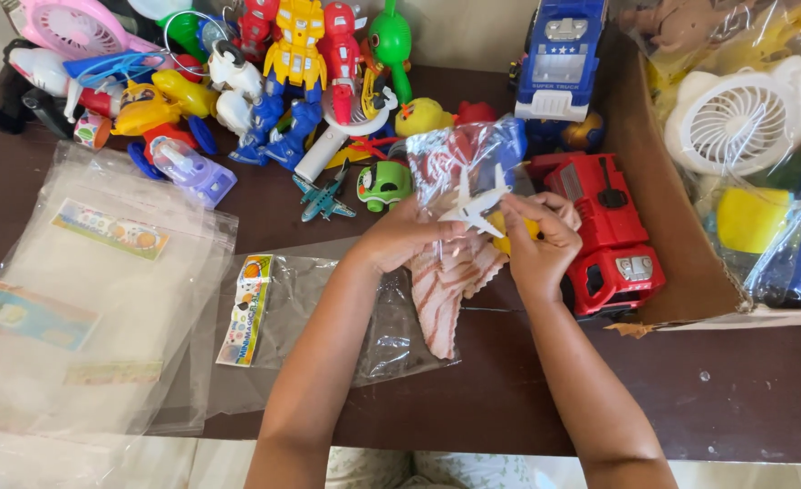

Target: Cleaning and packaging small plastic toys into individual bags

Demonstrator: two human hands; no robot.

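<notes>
Head view. Your left hand (400,237) and right hand (538,243) meet near picture centre, both closed on a clear plastic bag (459,167) that rises toward 12 o'clock from your fingers. A small white toy plane (475,208) sits between the two hands, against the bag's front; you cannot tell whether it is inside the bag or just against it. Your left fingers pinch the bag at the plane's 9 o'clock side. Your right fingers grip at its 3 o'clock side, with a small yellow toy (502,237) partly hidden under them.

A red-striped piece of packaging (444,299) hangs below the hands toward 6 o'clock. A red toy truck (611,237) lies just beside your right hand at 3 o'clock, by the wall of a cardboard box (668,254). A green toy car (382,184) sits at 11 o'clock of the left hand. Flat clear bags (101,299) lie on the dark table (745,389) at 9 o'clock. A heap of toy robots (296,72) stands at 12 o'clock.
</notes>
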